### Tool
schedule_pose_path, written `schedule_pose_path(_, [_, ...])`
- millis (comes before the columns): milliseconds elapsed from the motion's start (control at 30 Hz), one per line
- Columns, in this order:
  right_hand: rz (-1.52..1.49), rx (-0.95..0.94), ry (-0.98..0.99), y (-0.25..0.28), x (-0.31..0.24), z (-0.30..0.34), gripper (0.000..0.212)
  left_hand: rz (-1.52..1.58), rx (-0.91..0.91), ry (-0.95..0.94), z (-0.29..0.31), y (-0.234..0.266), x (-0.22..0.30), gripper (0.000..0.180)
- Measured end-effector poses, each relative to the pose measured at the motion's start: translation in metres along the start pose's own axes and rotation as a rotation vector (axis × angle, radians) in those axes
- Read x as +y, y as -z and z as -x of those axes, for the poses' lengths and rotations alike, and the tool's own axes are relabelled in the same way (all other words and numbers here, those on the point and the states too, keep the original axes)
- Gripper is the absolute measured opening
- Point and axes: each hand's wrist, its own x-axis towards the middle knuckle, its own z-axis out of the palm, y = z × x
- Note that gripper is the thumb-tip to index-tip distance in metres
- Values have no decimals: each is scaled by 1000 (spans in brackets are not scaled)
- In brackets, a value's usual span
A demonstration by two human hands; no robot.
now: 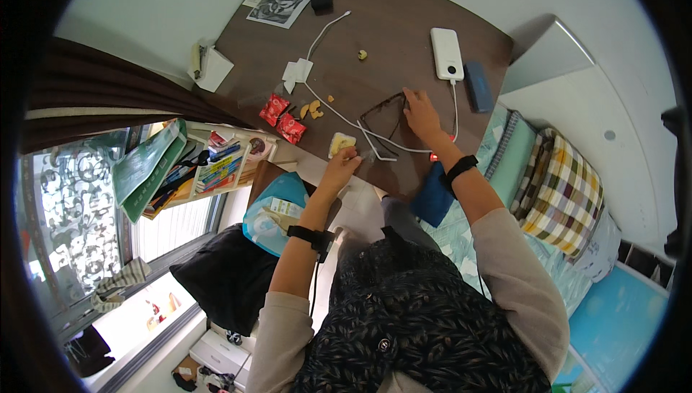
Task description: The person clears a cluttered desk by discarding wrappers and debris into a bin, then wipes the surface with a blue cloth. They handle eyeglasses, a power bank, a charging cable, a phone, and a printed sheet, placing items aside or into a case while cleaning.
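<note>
Pinched lightly between the fingers of both hands, a pair of thin dark-framed spectacles [386,115] lies on the brown wooden desk [404,11]: the right hand [420,112] rests closed on the frame's upper corner, while the left hand [344,161] grips the tip of one pale temple arm near the desk's front edge. I judge the spectacles light, springy at the hinges and easily bent or scratched, so the rigid frame edge and arm tip look the safest holds, away from the smooth lenses. A white cable [324,101] snakes beneath them toward a glossy white slab-shaped power bank [447,53]. Crinkled red foil snack wrappers [282,119] lie just left, near crumbly yellow snack pieces [313,109].
</note>
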Motion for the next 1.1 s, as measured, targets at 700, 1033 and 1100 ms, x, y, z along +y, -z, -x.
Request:
schedule_pose_path(700, [-459,359,204,88,-40,-74,36,509,198,-233,-82,-29,109,87])
schedule_pose_path(1033, [-677,260,162,90,-85,-38,36,771,92,-57,-58,-32,119,41])
schedule_pose_path(1100, [-707,274,160,89,-85,-37,37,740,1,8,-55,-28,113,40])
